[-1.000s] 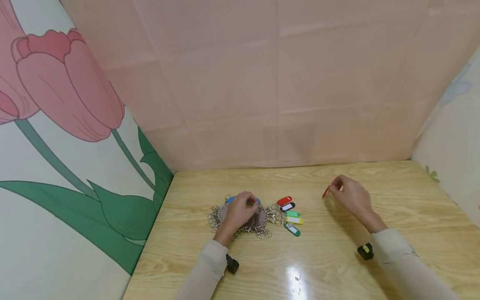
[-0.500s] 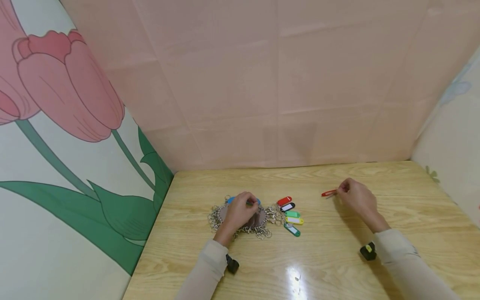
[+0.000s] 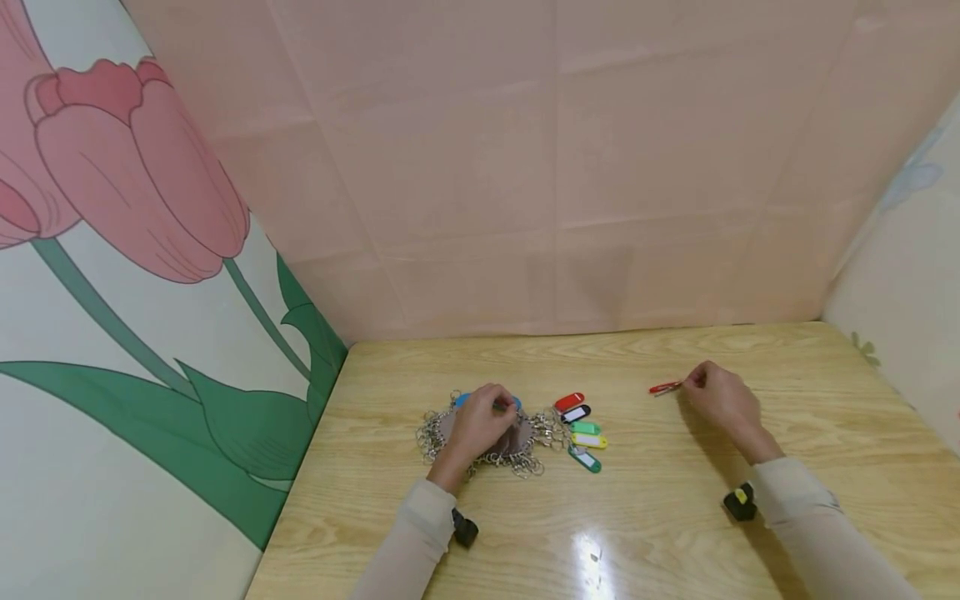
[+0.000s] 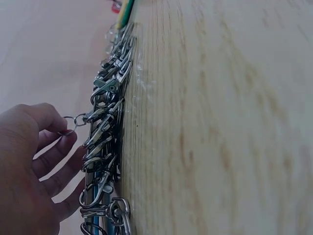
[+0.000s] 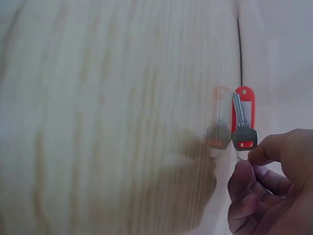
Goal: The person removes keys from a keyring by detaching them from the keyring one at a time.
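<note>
Farthest left of the grey holder (image 3: 527,430), a wall painted with pink tulips (image 3: 142,167) slopes down to the edge of the wooden desk (image 3: 360,517). To the near left of the holder comes a pale sleeve (image 3: 405,542), with a black wrist device (image 3: 465,530) on the near side of the holder. The left hand (image 3: 476,422) is over the holder and hides its middle; its grip pinches a thin metal ring (image 4: 74,128) at the holder's rim, the other fingers loosely bent. Metal clasps (image 4: 105,129) with rings fringe the holder, and something blue (image 3: 462,401) shows at its far side. Behind the holder hangs a creased peach sheet (image 3: 555,167).

Just right of the holder, five tags run from far to near: a red one (image 3: 569,402), a black one (image 3: 575,414), a light green one (image 3: 586,428), a yellow one (image 3: 589,440) and a dark green one (image 3: 584,459).

Well to the right of the holder is another red tag (image 5: 244,95) with a silver key (image 5: 243,134) in front of it. The right hand (image 3: 725,402), farther right, grips this pair by their small ring, thumb against finger; whether the tag touches the desk I cannot tell.
</note>
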Tool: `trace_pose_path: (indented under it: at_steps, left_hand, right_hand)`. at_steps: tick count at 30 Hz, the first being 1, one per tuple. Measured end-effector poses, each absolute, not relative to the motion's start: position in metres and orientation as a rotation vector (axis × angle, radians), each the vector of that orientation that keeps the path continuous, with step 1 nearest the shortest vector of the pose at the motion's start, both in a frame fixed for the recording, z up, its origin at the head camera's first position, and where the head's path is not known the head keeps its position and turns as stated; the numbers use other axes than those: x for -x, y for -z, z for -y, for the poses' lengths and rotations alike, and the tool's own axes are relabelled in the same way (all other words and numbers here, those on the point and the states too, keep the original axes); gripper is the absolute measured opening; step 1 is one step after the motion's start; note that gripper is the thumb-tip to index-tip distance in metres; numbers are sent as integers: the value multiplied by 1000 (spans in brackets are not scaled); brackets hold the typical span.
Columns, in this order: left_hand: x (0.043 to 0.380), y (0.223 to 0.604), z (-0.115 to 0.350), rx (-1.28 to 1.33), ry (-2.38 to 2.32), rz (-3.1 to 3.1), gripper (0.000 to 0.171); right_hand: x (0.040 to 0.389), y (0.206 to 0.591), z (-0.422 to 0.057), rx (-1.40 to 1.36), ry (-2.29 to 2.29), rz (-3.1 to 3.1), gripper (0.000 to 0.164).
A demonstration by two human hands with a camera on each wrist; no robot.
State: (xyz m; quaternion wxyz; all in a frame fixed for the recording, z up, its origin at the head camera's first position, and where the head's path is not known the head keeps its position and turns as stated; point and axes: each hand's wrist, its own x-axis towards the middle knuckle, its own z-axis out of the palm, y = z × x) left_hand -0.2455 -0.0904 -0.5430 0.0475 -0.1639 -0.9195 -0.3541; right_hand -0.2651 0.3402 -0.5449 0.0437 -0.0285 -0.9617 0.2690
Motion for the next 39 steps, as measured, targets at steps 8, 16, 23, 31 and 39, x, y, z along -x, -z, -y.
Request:
trace_pose_path:
  at_steps: [8, 16, 23, 31, 39]
  left_hand:
    - [246, 543, 91, 500, 1081, 2816, 9]
    - [247, 546, 93, 485, 1075, 2820, 8]
    - [245, 545, 94, 474, 1067, 2812, 7]
    - [243, 542, 94, 468, 1085, 2805, 11]
    - [245, 545, 95, 452, 1037, 2842, 9]
  right_hand:
    - [266, 546, -339, 85, -836, 2916, 29]
    - [266, 543, -329, 73, -830, 2903, 25]
    - [266, 538, -317, 14, -874, 2913, 27]
    - [263, 530, -294, -78, -911, 2902, 25]
    - [259, 523, -273, -170, -920, 2860, 22]
